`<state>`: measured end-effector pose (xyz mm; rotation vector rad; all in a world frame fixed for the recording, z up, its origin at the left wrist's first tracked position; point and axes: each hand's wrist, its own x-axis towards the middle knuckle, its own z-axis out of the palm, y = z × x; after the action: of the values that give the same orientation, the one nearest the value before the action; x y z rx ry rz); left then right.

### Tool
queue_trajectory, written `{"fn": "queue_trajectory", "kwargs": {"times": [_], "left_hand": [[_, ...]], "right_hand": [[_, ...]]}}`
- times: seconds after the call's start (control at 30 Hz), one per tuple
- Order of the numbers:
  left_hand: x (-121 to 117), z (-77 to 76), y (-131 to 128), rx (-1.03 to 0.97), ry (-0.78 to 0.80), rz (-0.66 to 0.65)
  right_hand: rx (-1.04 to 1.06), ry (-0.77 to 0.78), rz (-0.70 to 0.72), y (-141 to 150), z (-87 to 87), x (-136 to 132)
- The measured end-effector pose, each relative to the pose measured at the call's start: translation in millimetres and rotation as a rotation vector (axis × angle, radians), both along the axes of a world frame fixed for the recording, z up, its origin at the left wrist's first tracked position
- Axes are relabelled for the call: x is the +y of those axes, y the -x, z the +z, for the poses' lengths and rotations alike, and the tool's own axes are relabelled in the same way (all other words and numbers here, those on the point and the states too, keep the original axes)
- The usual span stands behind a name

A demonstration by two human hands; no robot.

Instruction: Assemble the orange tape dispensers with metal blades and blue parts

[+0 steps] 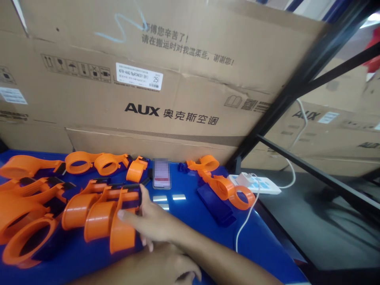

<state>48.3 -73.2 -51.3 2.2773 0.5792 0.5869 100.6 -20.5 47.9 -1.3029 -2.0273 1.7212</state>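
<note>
My right hand [150, 223] reaches left across the blue table [208, 233]. Its thumb and fingers are closed on an orange plastic ring part [123, 233], the nearest of three similar parts lying side by side with black pieces on top. My left hand [175, 269] lies low at the frame's bottom edge, under my right forearm. Its fingers are curled and what they hold, if anything, is hidden.
More orange ring parts [26, 221] crowd the table's left side and back [95, 163]. A phone [162, 173] lies at the back centre, beside orange parts on a dark blue piece [225, 188]. A white power strip [258, 184] with its cable sits at the right edge. Large cardboard boxes [148, 79] stand behind, and a black metal frame [297, 83] rises on the right.
</note>
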Motion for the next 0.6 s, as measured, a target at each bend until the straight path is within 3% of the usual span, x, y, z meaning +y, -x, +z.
{"fn": "queue_trajectory", "kwargs": {"times": [0.3,0.47,0.6], "left_hand": [[3,9.0,0,-0.040,-0.101,-0.026],[7,14.2,-1,-0.084,-0.171,-0.035],[6,12.5,-1,-0.076,-0.198,-0.011]], "right_hand": [[-0.167,-0.086,0.033,5,-1.1,2],[-0.270,-0.367,0.051,-4,5.8,14],[-0.350,-0.639,0.030,-9,-3.6,21]]}}
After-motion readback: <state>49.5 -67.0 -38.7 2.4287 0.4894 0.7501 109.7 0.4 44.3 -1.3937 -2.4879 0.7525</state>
